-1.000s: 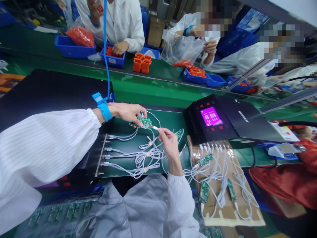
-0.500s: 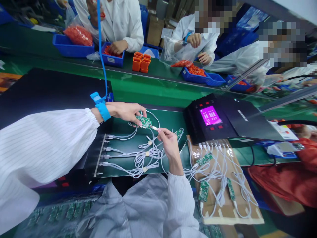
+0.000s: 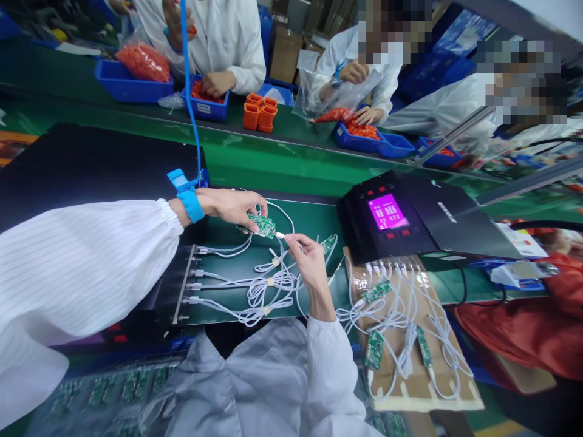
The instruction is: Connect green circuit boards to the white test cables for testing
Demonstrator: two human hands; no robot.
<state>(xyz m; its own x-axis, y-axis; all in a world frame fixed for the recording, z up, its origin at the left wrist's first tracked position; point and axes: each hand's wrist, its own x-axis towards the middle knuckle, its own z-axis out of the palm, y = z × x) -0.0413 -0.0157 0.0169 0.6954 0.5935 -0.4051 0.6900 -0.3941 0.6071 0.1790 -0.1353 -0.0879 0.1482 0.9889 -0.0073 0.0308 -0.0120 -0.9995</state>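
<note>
My left hand (image 3: 234,206), with a blue wrist strap (image 3: 189,200) at the cuff, is closed on a green circuit board (image 3: 263,226). My right hand (image 3: 308,258) pinches the white plug of a cable (image 3: 281,235) at the board's right end. The plug touches the board's edge; how deep it sits I cannot tell. Below my hands lie coiled white cables (image 3: 268,291), running to a metal connector strip (image 3: 184,285) on the left. Another board (image 3: 328,244) lies just right of my right hand, partly hidden by it.
A black box with a lit magenta screen (image 3: 388,212) stands to the right. Several cabled boards lie on the cardboard sheet (image 3: 392,394) below it. Another black box (image 3: 100,158) is at left. Across the bench, co-workers handle orange parts in blue bins (image 3: 136,91).
My right hand has shifted slightly left, bringing the plug closer against the board. My left hand keeps its hold. Across the bench, a co-worker's hand has moved down over the orange parts.
</note>
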